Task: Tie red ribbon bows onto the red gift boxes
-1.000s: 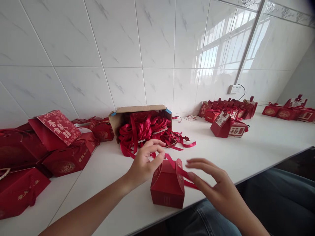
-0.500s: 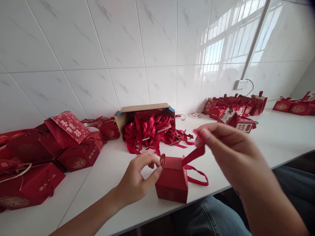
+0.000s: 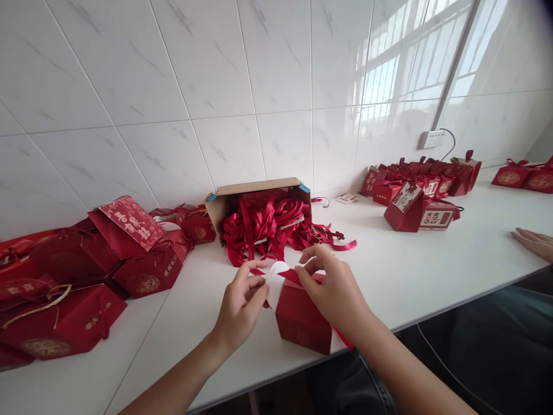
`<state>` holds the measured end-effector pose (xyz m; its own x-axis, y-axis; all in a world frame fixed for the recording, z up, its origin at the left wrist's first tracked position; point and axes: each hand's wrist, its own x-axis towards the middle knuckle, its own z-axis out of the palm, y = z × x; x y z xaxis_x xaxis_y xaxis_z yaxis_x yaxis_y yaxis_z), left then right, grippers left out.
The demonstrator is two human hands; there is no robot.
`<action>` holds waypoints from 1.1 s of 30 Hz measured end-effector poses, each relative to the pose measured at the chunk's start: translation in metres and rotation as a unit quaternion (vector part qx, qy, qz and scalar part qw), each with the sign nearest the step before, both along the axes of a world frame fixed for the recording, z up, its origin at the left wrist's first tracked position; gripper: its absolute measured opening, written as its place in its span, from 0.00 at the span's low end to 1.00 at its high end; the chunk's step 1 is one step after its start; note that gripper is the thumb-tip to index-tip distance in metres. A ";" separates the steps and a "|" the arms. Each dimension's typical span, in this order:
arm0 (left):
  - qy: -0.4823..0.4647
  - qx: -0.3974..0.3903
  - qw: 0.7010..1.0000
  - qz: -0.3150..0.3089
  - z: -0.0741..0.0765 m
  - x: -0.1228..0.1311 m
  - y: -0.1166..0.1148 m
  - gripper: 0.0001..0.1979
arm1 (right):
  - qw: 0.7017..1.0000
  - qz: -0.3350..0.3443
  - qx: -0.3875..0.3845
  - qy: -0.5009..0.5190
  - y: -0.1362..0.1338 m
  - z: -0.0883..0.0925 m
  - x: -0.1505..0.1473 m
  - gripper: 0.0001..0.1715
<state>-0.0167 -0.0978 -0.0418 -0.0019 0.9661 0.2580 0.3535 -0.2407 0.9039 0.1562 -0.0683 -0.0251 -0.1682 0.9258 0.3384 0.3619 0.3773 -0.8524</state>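
A red paper gift box (image 3: 302, 320) stands near the counter's front edge between my hands. At its left end a flap (image 3: 276, 278) is folded outward, showing a white inner face. My left hand (image 3: 242, 300) is closed at this flap, thumb and fingers gripping its edge. Over the box top, my right hand (image 3: 330, 282) is closed on a red ribbon (image 3: 290, 279), which lies flat across the top towards the flap. More ribbon (image 3: 344, 339) shows at the box's lower right, partly hidden behind my right wrist.
Behind stands an open cardboard carton (image 3: 259, 188) spilling red ribbons (image 3: 276, 222). Red boxes (image 3: 149, 276) are piled at left; finished-looking boxes (image 3: 406, 207) stand at the right back. Another person's hand (image 3: 533, 242) rests on the counter (image 3: 466, 248) at far right.
My right hand has brought the ribbon left and down onto the box top. The round flap has turned outward, its white side now showing. Another person's hand has come into view at right.
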 end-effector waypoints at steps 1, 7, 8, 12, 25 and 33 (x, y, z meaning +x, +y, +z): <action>-0.008 -0.003 1.000 -0.004 0.000 0.000 0.000 0.11 | 1.000 -0.006 0.007 -0.013 0.000 -0.001 -0.001 0.01; -0.006 0.003 1.000 -0.009 0.001 0.002 -0.001 0.14 | 0.998 -0.006 0.041 -0.052 0.001 -0.001 -0.007 0.02; -0.003 0.005 1.000 -0.009 0.001 0.003 -0.002 0.14 | 0.998 -0.004 0.044 -0.053 0.002 -0.001 -0.008 0.02; 0.006 0.007 1.000 -0.013 0.001 0.002 -0.004 0.16 | 0.996 -0.005 0.054 -0.073 0.001 0.002 -0.012 0.02; 0.003 -0.093 0.993 -0.067 0.009 -0.005 0.018 0.14 | 0.983 -0.016 0.125 -0.133 -0.001 0.006 -0.012 0.02; 0.425 -0.087 0.885 0.169 -0.008 -0.084 0.027 0.10 | 0.989 0.121 -0.074 -0.048 -0.042 0.005 0.066 0.17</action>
<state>-0.1011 -0.0706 -0.0500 -0.1749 0.9727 0.1524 0.9489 0.1252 0.2897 0.2227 -0.1098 -0.0204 -0.4151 0.8929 0.1744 0.3582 0.3366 -0.8708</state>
